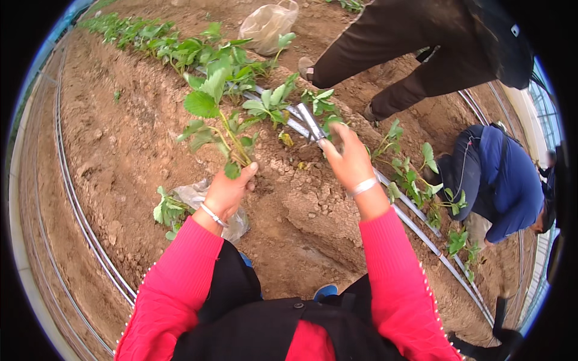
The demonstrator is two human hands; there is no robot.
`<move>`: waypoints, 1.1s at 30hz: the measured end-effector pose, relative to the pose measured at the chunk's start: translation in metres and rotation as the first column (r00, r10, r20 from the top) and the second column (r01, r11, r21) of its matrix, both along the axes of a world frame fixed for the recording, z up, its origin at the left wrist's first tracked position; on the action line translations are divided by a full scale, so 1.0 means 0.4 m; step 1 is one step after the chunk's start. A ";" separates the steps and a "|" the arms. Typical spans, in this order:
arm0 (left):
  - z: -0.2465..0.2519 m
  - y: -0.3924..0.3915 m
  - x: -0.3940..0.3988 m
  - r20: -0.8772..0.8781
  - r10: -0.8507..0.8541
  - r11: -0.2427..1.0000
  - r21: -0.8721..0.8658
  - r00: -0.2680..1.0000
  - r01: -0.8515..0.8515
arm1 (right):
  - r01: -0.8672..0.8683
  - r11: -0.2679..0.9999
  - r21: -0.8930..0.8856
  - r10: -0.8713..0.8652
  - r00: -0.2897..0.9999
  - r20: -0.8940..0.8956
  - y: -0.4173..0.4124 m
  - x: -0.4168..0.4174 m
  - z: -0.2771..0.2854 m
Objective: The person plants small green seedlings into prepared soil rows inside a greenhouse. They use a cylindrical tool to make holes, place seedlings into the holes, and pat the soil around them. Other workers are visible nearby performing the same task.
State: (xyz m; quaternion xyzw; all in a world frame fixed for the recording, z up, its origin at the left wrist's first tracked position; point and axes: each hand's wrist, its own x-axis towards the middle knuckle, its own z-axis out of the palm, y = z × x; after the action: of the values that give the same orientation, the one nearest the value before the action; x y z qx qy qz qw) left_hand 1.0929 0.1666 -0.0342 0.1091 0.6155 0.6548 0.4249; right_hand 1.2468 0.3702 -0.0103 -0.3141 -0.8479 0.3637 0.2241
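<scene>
My left hand [235, 185] grips the lower stems of a leafy strawberry plant [221, 122], whose leaves point away from me above the soil. My right hand [345, 155] is slightly blurred and holds a short metal tool [310, 118] with a tube-like end, its lower part hidden at my fingers. The tool's tip lies over the drip tapes [415, 221] that run along the raised soil bed. Strawberry plants [271, 104] grow beside the tapes, close to the tool. A clear plastic bag [237, 225] with more strawberry plants [169, 210] lies on the soil by my left wrist.
A standing person in dark trousers [384, 49] is across the bed. Another person in a blue top [510, 180] crouches at the right. A pale plastic bag [268, 27] rests on the far soil. Thin tapes [74, 198] run along the left.
</scene>
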 end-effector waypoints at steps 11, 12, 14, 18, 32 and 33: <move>-0.144 0.055 -0.014 -0.212 -0.240 0.970 -0.081 0.947 0.228 | 0.045 0.999 -0.023 -0.038 0.970 0.241 0.088 -0.009 -0.157; -0.165 0.080 -0.017 -0.328 -0.210 0.977 -0.088 0.921 0.192 | 0.102 0.995 -0.015 -0.098 0.978 0.182 0.082 0.048 -0.159; -0.203 0.117 -0.044 -0.471 -0.200 0.979 -0.123 0.859 0.160 | 0.198 0.971 -0.131 -0.182 0.975 0.125 0.064 0.120 -0.190; -0.197 0.259 -0.018 -0.701 -0.229 0.971 -0.113 0.675 0.211 | 0.194 0.958 -0.212 -0.186 0.981 0.061 0.051 0.158 -0.208; -0.308 0.415 0.052 0.395 -0.231 0.930 0.358 0.889 0.083 | 0.085 0.890 -0.447 -0.177 0.970 -0.167 -0.039 0.253 -0.282; -0.329 0.415 0.053 0.423 -0.237 0.930 0.358 0.875 0.079 | 0.074 0.899 -0.432 -0.165 0.970 -0.177 -0.045 0.258 -0.283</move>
State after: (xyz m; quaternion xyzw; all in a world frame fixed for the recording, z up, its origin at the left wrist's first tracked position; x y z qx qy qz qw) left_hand 1.1141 0.3326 -0.1658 0.0715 0.3680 0.7179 0.5866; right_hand 1.3499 0.3523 -0.1233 -0.3668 -0.6997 0.5547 0.2610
